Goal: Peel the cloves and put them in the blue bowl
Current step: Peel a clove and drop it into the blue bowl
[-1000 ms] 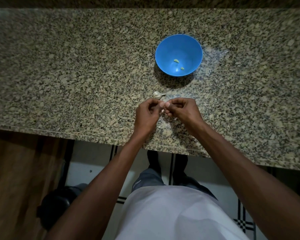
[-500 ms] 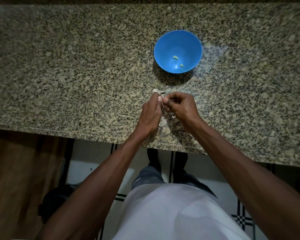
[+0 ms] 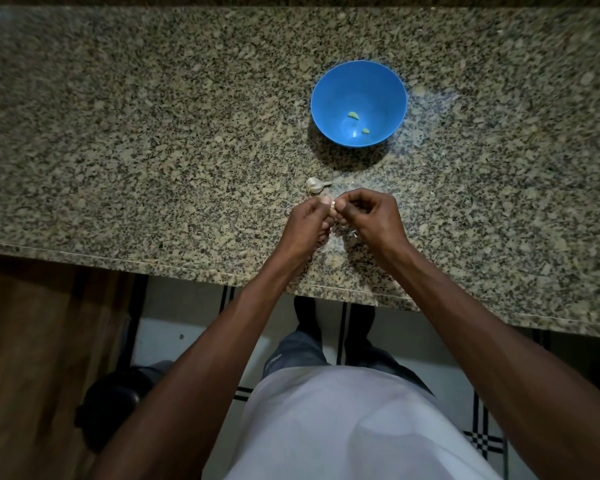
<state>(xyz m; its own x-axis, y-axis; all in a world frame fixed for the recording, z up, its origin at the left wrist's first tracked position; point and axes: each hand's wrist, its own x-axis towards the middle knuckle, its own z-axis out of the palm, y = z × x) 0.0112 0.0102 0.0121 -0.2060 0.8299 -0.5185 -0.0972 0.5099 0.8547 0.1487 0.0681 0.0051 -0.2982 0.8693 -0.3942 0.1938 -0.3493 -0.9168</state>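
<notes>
Left hand: left hand (image 3: 307, 225), at frame centre, fingertips curled and pinching a small pale garlic clove (image 3: 333, 204).
Clove: held between both hands just above the worktop; likely light, firm, with papery skin; best pinched at the ends.
Right hand: right hand (image 3: 373, 216) meets the left, fingers curled onto the same clove.
Garlic piece: whitish garlic bulb remnant (image 3: 316, 185) lies just beyond the hands.
Bowl: round blue plastic bowl (image 3: 329, 98), upper centre-right, holds two peeled cloves (image 3: 353, 115).
Surface: speckled granite worktop (image 3: 136, 133), hard and smooth.
Room: dim; tiled floor (image 3: 174, 337) below.
</notes>
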